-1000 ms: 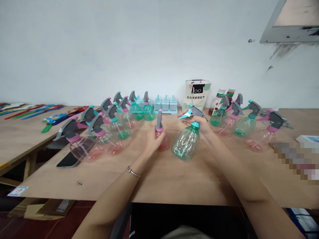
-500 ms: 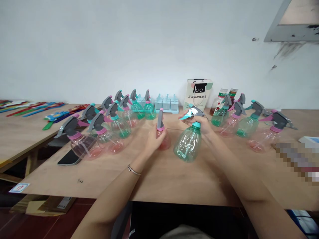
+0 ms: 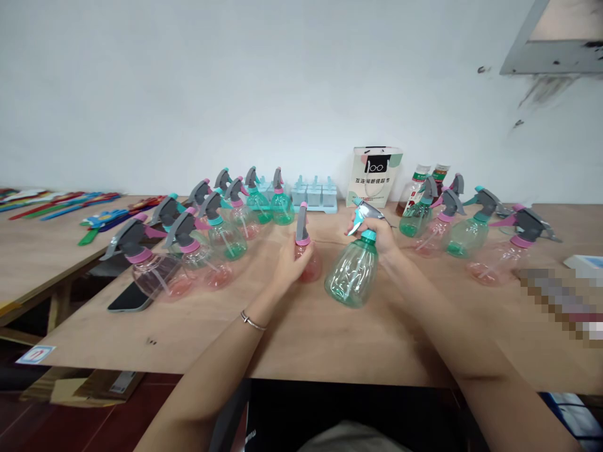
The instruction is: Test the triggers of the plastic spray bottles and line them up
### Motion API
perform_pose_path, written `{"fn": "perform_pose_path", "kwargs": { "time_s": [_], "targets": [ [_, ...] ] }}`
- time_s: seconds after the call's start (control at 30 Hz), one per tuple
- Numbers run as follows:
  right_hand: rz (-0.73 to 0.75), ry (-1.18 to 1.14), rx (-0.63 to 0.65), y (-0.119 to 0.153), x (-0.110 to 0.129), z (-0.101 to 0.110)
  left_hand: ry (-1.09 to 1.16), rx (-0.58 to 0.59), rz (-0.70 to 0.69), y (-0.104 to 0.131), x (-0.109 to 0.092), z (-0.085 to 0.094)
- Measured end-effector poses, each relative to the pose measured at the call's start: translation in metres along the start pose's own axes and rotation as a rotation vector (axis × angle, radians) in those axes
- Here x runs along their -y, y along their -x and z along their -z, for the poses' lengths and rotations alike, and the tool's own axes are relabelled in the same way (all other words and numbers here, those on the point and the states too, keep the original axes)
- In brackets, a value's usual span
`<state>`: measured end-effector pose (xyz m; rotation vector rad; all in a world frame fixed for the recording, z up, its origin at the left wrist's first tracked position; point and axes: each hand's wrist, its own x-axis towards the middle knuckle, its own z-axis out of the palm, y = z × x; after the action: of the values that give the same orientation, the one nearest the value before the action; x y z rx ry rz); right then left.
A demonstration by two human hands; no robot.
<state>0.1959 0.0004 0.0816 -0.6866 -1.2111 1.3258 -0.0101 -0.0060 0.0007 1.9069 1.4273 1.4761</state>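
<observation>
My left hand (image 3: 293, 260) is closed around the body of a pink spray bottle (image 3: 308, 269), which stands upright on the table with its grey head above my fingers. Held by its head in my right hand (image 3: 379, 233) is a green spray bottle (image 3: 352, 273), slightly tilted, its turquoise trigger on the left under my curled fingers. Whether this bottle's base touches the table I cannot tell. More pink and green spray bottles stand on both sides, among them a pink one (image 3: 157, 276) at left and another pink one (image 3: 492, 260) at right.
A phone (image 3: 128, 298) lies at the left under the bottles. Along the wall are light-blue popsicle moulds (image 3: 315, 198), a paper bag (image 3: 372, 179) and sauce-like bottles (image 3: 414, 191). Colourful flat strips (image 3: 70, 206) lie on the neighbouring table.
My right fingers have drawn in, and the green bottle's trigger now angles down closer to its neck. That bottle has shifted slightly left. My left hand stays on the pink bottle.
</observation>
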Motion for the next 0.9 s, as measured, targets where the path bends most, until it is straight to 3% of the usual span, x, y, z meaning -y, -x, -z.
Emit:
{"fn": "perform_pose_path", "kwargs": {
  "time_s": [0.2, 0.4, 0.63, 0.9],
  "targets": [
    [0.042, 0.013, -0.001, 0.0, 0.002, 0.0, 0.009, 0.012, 0.001, 0.0, 0.001, 0.001],
    [-0.049, 0.004, -0.025, -0.004, -0.005, 0.005, 0.006, 0.002, -0.009, 0.0, 0.0, 0.001],
    [0.004, 0.061, 0.009, -0.002, 0.0, 0.003, -0.007, 0.018, -0.004, 0.0, -0.001, 0.002],
    [0.042, 0.123, -0.065, -0.003, -0.004, 0.01, -0.001, 0.021, -0.012, 0.0, 0.0, 0.001]
  ]
}}
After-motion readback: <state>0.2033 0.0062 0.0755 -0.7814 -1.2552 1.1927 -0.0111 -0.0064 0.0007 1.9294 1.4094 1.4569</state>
